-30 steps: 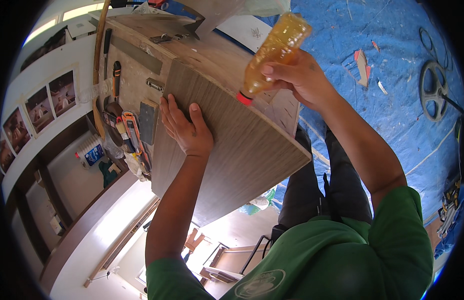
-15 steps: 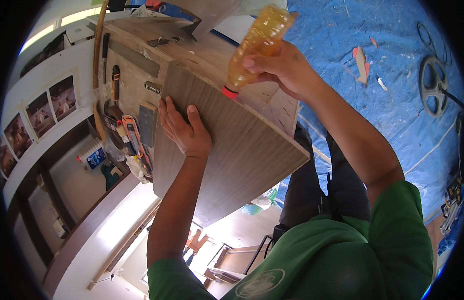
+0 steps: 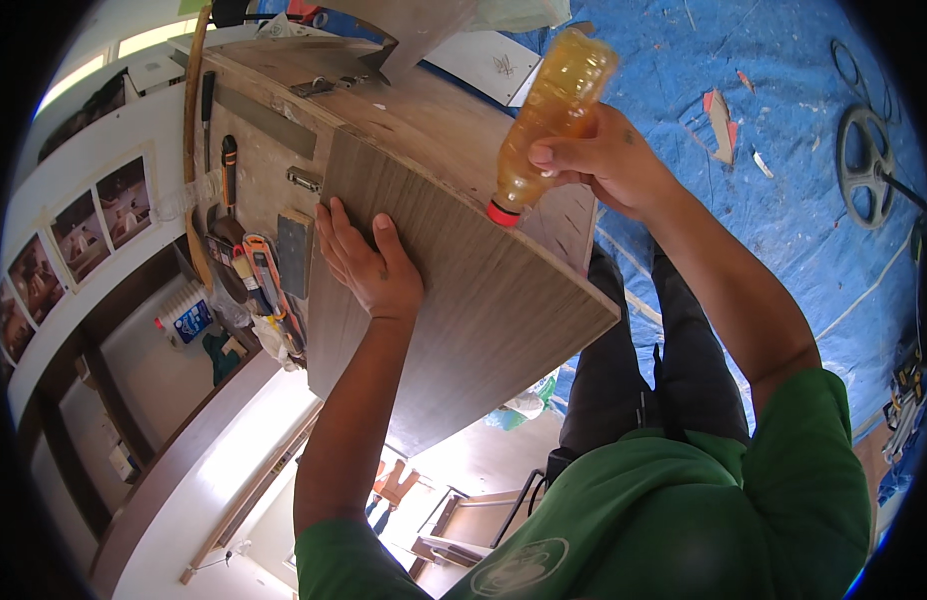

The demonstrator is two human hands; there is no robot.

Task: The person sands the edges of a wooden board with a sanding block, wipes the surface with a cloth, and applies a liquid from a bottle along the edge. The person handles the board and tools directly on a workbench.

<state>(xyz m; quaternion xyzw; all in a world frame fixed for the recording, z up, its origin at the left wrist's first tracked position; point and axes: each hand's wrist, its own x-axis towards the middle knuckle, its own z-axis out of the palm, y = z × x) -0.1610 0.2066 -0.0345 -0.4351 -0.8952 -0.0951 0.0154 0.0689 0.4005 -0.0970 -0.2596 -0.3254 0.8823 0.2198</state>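
My right hand grips a clear plastic bottle of yellow-amber liquid around its middle. The bottle is tipped, its red cap pointing down at the long edge of a grey-brown wood-grain panel. Whether the cap touches that edge I cannot tell. Flat on the panel's face rests my left hand, fingers stretched out and thumb apart, holding nothing. The panel stands tilted on a wooden workbench, with its lower parts hidden behind my arms and body.
Left of the panel lie a utility knife, a brush, a black-handled tool and a grey block. A small metal latch is near the panel corner. Blue tarp covers the floor at right, with a grey wheel on it.
My right hand has carried the bottle to the right and slightly nearer, along the panel's edge. The left hand stays in place on the panel.
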